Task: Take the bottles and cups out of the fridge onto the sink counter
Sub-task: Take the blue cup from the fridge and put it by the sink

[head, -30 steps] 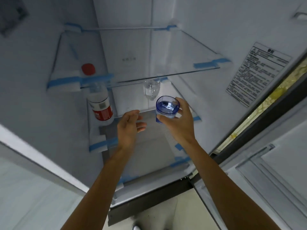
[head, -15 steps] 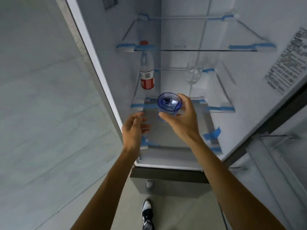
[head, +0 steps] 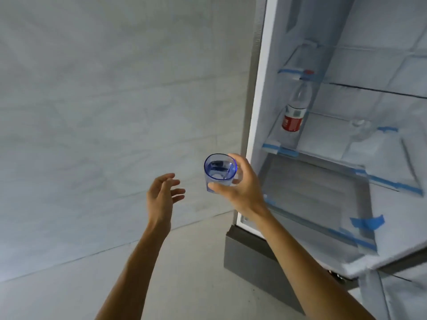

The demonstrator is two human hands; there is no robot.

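My right hand (head: 240, 190) holds a clear blue plastic cup (head: 219, 172) upright, outside the open fridge (head: 258, 112) and just left of its left edge. My left hand (head: 163, 195) is open beside it, fingers spread, holding nothing. Inside the fridge, a clear water bottle (head: 295, 112) with a red label and red cap stands at the left of a glass shelf (head: 318, 135). A clear glass (head: 359, 128) stands further right on the same shelf, faint and blurred.
A grey tiled wall (head: 104, 112) fills the left of the view, with pale floor (head: 184, 273) below it. The fridge's shelves carry blue tape strips (head: 367, 222). The sink counter is out of view.
The view has swung left, so the fridge now sits at the right. My right hand has carried the blue cup out of the fridge. My left hand stays open beside it.
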